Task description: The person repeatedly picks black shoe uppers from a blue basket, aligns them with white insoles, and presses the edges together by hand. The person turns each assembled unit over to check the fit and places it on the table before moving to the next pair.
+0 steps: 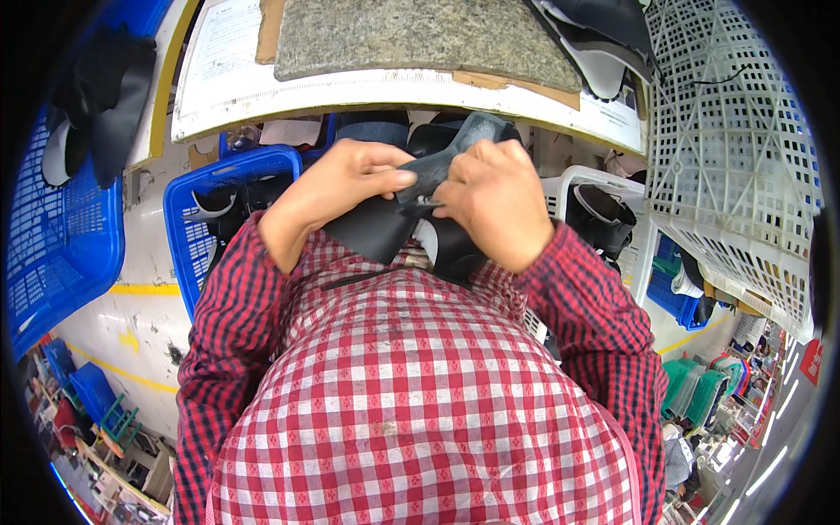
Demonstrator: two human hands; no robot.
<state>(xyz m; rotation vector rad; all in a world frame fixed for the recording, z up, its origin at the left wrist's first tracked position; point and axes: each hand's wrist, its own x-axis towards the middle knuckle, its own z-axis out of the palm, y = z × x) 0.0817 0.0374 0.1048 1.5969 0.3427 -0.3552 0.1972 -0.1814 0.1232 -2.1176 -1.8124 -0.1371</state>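
Between my hands, just above my lap, is a black leather-like shoe upper (pixel 374 230) with a greyish-blue inner side and a bit of white lining. My left hand (pixel 343 181) pinches its left part between thumb and fingers. With curled fingers, my right hand (pixel 496 199) grips the middle of the piece, close to the left thumb. The grey strip (pixel 477 131) of the upper rises past the right knuckles toward the table edge. My right fingertips are partly hidden behind the hand.
Ahead stands a white table (pixel 227 103) bearing a speckled stone slab (pixel 420 39) and more black pieces (pixel 604 35). Blue baskets (pixel 175 197) with black pieces stand at the left. Stacked white plastic crates (pixel 726 131) rise at the right, beside another white basket (pixel 573 179).
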